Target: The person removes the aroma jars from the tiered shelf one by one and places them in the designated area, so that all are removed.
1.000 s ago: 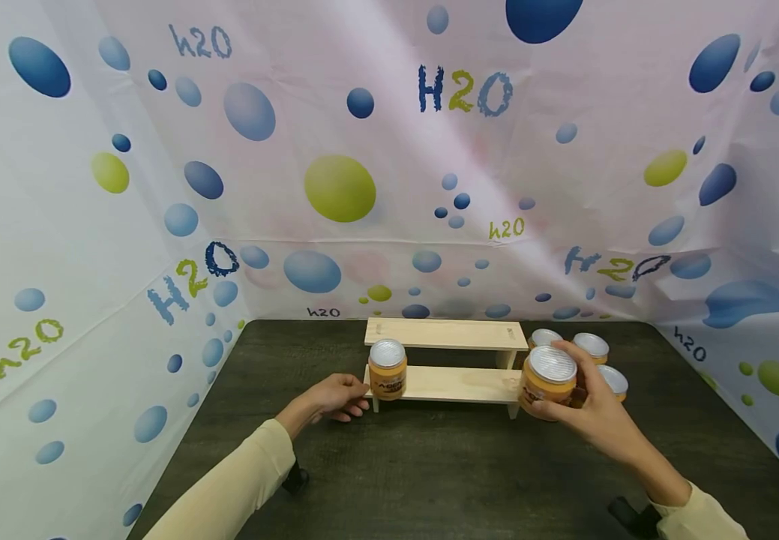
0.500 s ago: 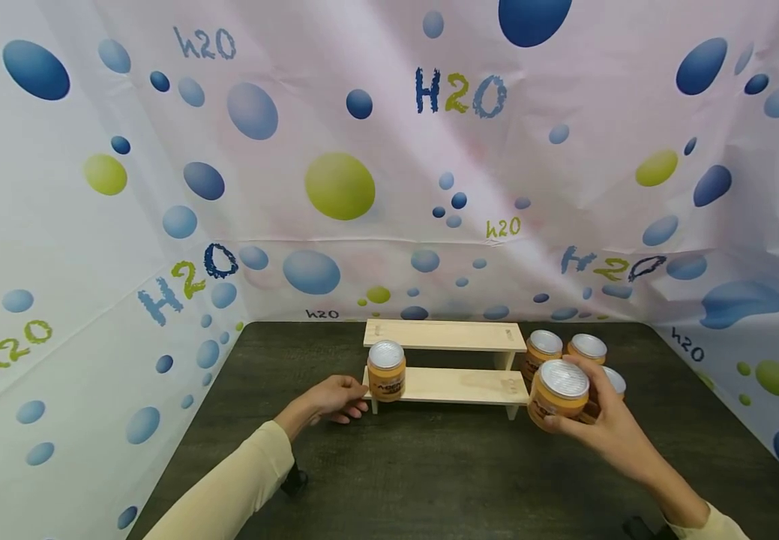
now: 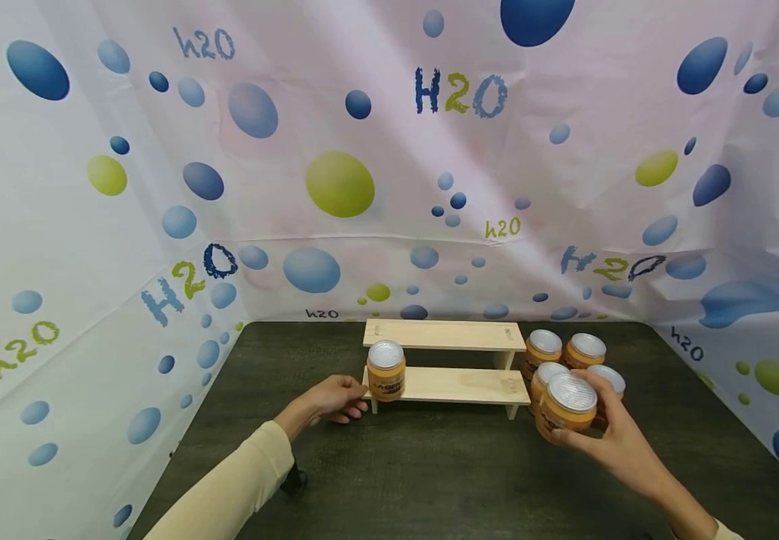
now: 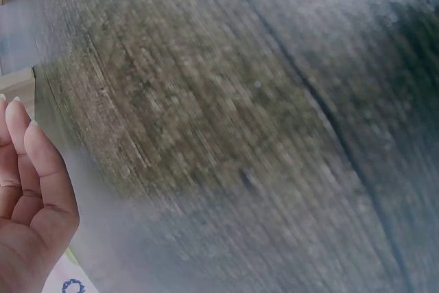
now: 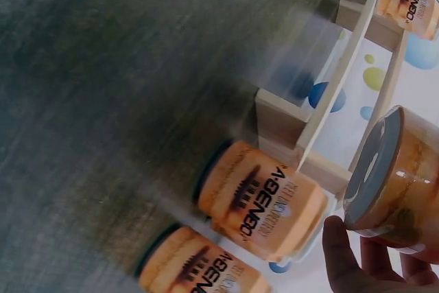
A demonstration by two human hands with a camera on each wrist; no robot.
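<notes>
My right hand (image 3: 621, 442) holds a jar (image 3: 566, 411) with an orange label and silver lid, fingers and thumb around its side. The right wrist view shows the grey base of this held jar (image 5: 394, 176), tilted above the others. Another such jar (image 3: 386, 372) stands upright at the left end of the lower board of a two-tier wooden shelf (image 3: 459, 384). At that end my left hand (image 3: 335, 397) pinches the board's edge, though the thumb's contact is partly hidden. The left wrist view catches my left hand (image 4: 34, 197) with bent fingers beside pale wood.
Right of the shelf several more jars stand close together, among them a back jar (image 3: 543, 349) and one partly hidden behind the held jar (image 3: 544, 373). The dark table (image 3: 429, 472) meets a white printed sheet (image 3: 416, 247) at the back and sides.
My right hand has carried the jar rightward and nearer to me, away from the shelf's right end. A jar behind it has come into sight. The left hand stays put.
</notes>
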